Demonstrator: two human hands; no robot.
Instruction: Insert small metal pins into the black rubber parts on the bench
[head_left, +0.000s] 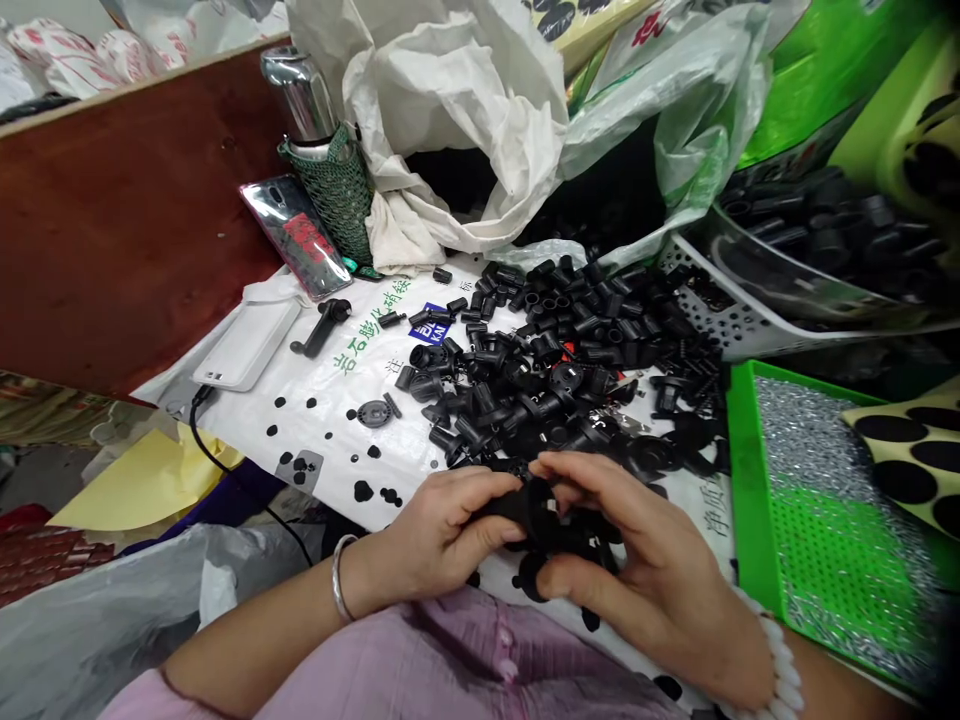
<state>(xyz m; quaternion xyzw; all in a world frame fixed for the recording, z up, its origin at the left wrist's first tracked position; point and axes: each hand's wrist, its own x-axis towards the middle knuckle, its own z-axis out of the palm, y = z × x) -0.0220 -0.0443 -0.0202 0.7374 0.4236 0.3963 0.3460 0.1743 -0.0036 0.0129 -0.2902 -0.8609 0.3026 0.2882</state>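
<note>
My left hand (439, 530) grips a black plastic part (535, 512) with a round flange and a small metal tab, thumb and fingers pinched about its body. Curled round from the other side, my right hand (652, 550) has its thumb and fingers closed on a dark plastic piece (589, 535) beside that part. Where the two pieces meet, or whether they join, I cannot make out. Just beyond my fingers spreads a heap of black plastic parts (547, 390), mostly short tubes and flanged pieces. A flat oval black piece (373, 413) lies left of the heap.
At right stands a green tray (750, 480) of small silvery metal pieces, with a white perforated basket (739, 325) behind it. A white bag (517, 190) gapes at the back. Left are a phone (289, 230), a netted flask (330, 185), a white power bank (251, 340) and a crank-shaped part (324, 328).
</note>
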